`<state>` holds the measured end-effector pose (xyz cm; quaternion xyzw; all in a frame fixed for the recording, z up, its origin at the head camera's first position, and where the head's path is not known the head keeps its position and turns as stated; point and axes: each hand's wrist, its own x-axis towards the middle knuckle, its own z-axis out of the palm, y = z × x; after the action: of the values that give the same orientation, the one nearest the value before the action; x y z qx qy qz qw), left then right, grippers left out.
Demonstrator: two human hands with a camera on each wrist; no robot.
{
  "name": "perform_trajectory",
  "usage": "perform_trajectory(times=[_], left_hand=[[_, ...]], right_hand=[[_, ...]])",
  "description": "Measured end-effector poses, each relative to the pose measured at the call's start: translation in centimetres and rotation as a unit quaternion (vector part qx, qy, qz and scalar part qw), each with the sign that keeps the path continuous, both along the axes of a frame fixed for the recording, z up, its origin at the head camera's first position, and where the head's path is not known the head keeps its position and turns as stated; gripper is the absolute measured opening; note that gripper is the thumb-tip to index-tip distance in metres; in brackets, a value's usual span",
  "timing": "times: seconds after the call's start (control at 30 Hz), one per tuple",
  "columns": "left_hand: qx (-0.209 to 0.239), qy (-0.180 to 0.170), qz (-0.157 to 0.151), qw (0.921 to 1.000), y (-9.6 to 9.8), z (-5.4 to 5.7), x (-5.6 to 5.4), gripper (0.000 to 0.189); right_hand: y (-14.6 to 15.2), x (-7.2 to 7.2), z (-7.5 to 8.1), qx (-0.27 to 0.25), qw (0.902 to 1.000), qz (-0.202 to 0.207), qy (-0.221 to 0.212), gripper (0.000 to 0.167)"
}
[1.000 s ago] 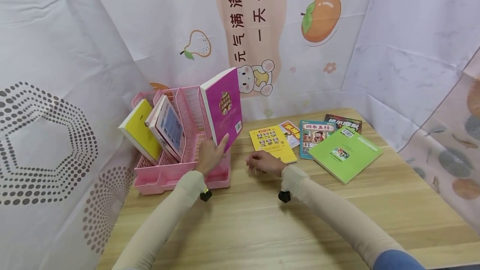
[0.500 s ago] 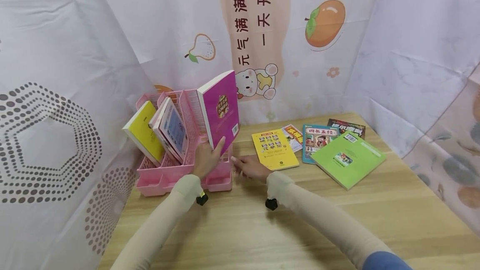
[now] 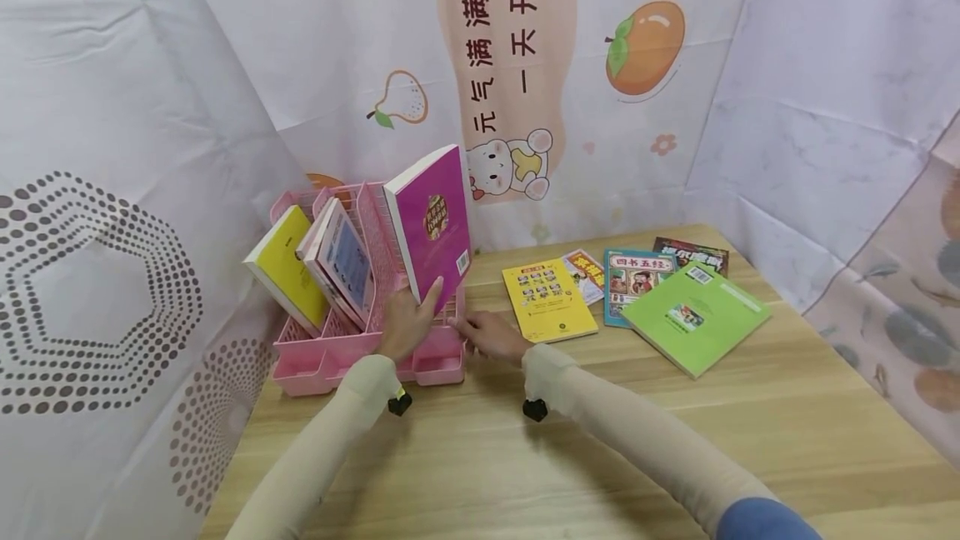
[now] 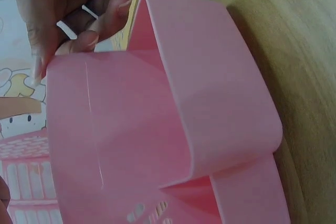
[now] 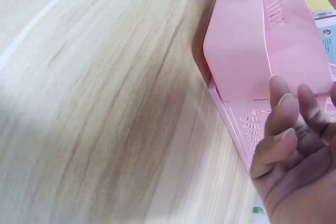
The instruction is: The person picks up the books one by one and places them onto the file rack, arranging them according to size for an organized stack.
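Purple book (image 3: 433, 232): Tilted at right-hand section of pink rack (image 3: 438, 375); shifted slightly left within the last second. Lower end partly hidden; cannot tell whether resting in rack.
Left hand (image 3: 405, 323): Clamped on purple book near lower edge, with thumb across cover.
Right hand (image 3: 491, 333): Moved in from near flat yellow book (image 3: 550, 301) to rack's right front corner. Fingertips at rim; cannot tell whether gripping.
Hand spacing: Apart, but nearer than before.
Work status: Judged as now two-handed at rack, with book unreleased.
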<state>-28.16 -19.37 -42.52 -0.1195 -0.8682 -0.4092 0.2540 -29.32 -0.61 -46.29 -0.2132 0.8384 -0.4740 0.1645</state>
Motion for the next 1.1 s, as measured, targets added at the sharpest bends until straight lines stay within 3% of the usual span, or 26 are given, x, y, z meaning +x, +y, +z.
perform_trajectory(times=[0.3, 0.5, 0.73, 1.1], left_hand=[[0.000, 0.021, 0.013, 0.9997, -1.1, -0.4, 0.2, 0.044], [0.021, -0.007, 0.024, 0.9995, -2.2, -0.4, 0.4, 0.050], [0.052, -0.009, 0.047, 0.9975, -3.8, -0.5, 1.0, 0.054], [0.130, -0.045, 0.093, 0.9862, -5.8, -0.2, 1.5, 0.063]], right_hand=[[-0.1, 0.3, 0.9, 0.005, 0.9995, 0.030, -0.013, 0.042], [-0.1, 0.6, 1.6, 0.016, 0.9992, 0.026, -0.026, 0.039], [-0.2, 0.6, 1.3, 0.018, 0.9989, 0.029, -0.034, 0.040], [-0.2, 0.2, 1.4, 0.035, 0.9984, 0.042, -0.017, 0.043]])
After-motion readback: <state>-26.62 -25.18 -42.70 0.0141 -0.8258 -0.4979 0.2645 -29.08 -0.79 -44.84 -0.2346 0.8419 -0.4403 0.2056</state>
